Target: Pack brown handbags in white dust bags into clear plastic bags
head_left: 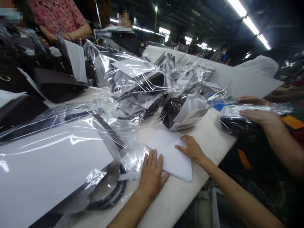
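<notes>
Folded white paper (pixel 174 155) lies in a thin stack on the pale table (pixel 163 202). My left hand (pixel 152 174) rests flat at the paper's left edge, fingers stretched out. On its upper right side lies my right hand (pixel 192 148), thumb and fingers apart. Just behind the paper stands a dark bag wrapped in clear plastic (pixel 172 110), with a printed label at its front. To the left of my left hand, a large plastic-wrapped bag (pixel 59 152) lies with a white sheet on top and its dark handles (pixel 106 202) toward me.
Several plastic-wrapped bags (pixel 140 82) are heaped across the middle of the table. Unwrapped dark handbags (pixel 57 84) stand at the left. On the right, a co-worker's hands (pixel 261 115) press on a wrapped bag (pixel 230 122). A person in a pink patterned top (pixel 58 15) stands opposite.
</notes>
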A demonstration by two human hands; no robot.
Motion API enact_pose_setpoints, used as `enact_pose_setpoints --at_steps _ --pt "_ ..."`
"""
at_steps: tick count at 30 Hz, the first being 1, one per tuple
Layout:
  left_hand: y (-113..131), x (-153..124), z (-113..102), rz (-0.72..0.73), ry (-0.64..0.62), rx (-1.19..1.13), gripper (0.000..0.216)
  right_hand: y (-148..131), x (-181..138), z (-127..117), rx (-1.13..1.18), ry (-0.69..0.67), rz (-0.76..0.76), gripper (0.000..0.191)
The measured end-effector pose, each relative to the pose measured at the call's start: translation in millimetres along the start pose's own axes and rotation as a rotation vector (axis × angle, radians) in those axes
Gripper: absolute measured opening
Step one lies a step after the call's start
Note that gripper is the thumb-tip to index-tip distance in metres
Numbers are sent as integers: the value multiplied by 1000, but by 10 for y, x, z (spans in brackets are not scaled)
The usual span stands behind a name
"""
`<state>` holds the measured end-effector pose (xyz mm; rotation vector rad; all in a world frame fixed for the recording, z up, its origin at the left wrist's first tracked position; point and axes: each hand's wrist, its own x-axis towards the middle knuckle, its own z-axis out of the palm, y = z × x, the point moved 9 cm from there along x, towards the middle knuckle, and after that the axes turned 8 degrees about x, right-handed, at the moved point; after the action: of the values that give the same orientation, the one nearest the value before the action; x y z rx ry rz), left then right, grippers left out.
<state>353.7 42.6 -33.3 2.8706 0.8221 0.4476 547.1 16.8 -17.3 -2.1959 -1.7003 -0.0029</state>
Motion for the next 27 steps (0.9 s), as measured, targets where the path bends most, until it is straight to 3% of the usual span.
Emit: enact_pose_setpoints --at_steps 5,9,13,17,23,27 --pt "3 -14 -11 43 -29 -44 59 -278 -45 75 -5 -21 10 43" --pt "61 -109 -70 130 -34 -113 65 -588 -352 52 32 -80 -12 48" --pt "55 -186 -139 181 -68 -194 46 -906 -713 34 103 -126 -70 64" --pt "-25 -182 -171 207 -73 -275 44 -1022 -920 41 142 -157 -71 46" --pt "-324 -190 -173 20 21 -459 61 -1035 -921 -30 185 -131 -103 31" --pt "-455 -213 -139 -127 16 -571 53 -1116 -922 -55 126 -116 -148 22"
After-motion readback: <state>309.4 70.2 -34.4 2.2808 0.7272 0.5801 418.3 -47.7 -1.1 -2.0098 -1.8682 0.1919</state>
